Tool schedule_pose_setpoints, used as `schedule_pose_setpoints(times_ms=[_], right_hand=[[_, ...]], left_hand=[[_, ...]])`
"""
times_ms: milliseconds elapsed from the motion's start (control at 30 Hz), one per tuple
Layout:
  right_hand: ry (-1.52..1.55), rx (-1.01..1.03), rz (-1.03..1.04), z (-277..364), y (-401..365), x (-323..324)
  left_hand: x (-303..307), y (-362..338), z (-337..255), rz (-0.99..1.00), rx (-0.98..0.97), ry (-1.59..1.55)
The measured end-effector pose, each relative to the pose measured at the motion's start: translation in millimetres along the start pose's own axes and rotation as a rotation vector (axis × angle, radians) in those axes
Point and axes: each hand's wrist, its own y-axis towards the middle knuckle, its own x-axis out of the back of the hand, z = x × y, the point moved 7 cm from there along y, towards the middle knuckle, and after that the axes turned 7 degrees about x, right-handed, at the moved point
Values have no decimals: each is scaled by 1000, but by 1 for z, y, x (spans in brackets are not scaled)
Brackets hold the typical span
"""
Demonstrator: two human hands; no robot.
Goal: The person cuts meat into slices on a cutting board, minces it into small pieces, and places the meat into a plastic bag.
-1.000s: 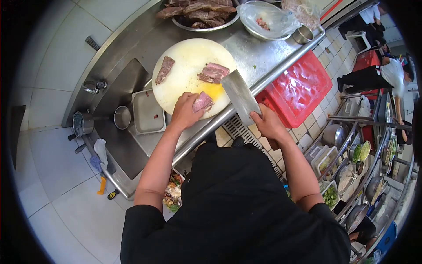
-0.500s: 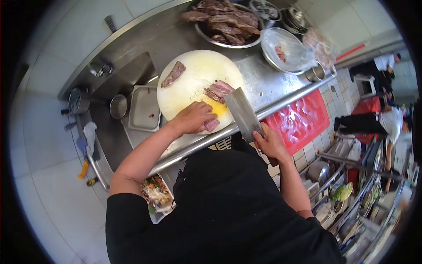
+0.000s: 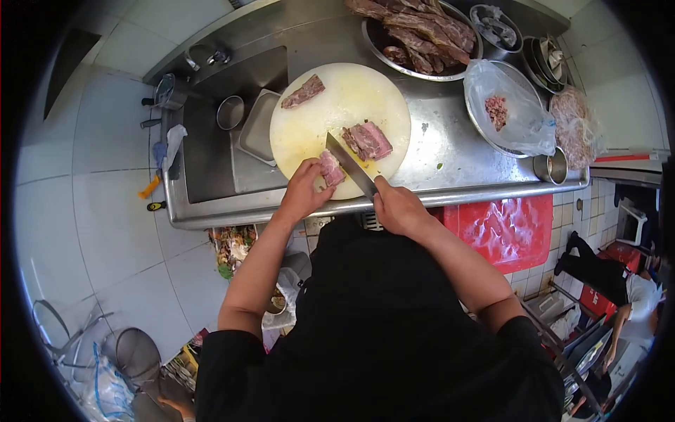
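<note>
My right hand [image 3: 399,205] is wrapped round the handle of a cleaver [image 3: 351,166]. Its blade stands nearly edge-on over the round white cutting board [image 3: 295,126], between two portions of meat. To the left of the blade, my left hand [image 3: 304,190] grips a small pink-brown piece of meat [image 3: 331,169] at the board's near edge. Sliced meat [image 3: 368,141] lies close together on the blade's right side. Farther back on the board rests a separate strip of meat [image 3: 304,92].
Behind the board, a steel bowl [image 3: 478,69] is heaped with large cooked-looking meat chunks. A plastic-lined bowl [image 3: 472,116] with chopped meat and a steel cup [image 3: 551,166] stand to the right. The sink [image 3: 204,151] holds a metal tray [image 3: 257,130]. A person [image 3: 619,285] is at far right.
The cleaver has come left from beside the board, turning from flat to nearly edge-on beside the small meat piece. My left hand stays at that piece. The whole view has shifted.
</note>
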Motion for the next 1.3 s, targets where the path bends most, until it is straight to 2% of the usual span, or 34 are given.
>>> schedule_pose_setpoints(times_ms=[233,400,467,600,967,1300], right_hand=[[-140,-1,11,24,-5,-1],[-252,-66,18,40,-18,-3],[-262,-85,-85,50,-22,3],[-311,-62,-139,71,-13,-4],[-422,-150,-38,93,-11,-21],[-423,-263,77,73,0,-38]], left_hand=[[5,-9,4,-4,6,-56],[1,-14,10,39,-60,-120],[5,-9,5,-2,-94,-119],[0,5,9,-16,-113,-40],[-5,19,16,24,-161,-74],[-9,17,20,-2,-150,-121]])
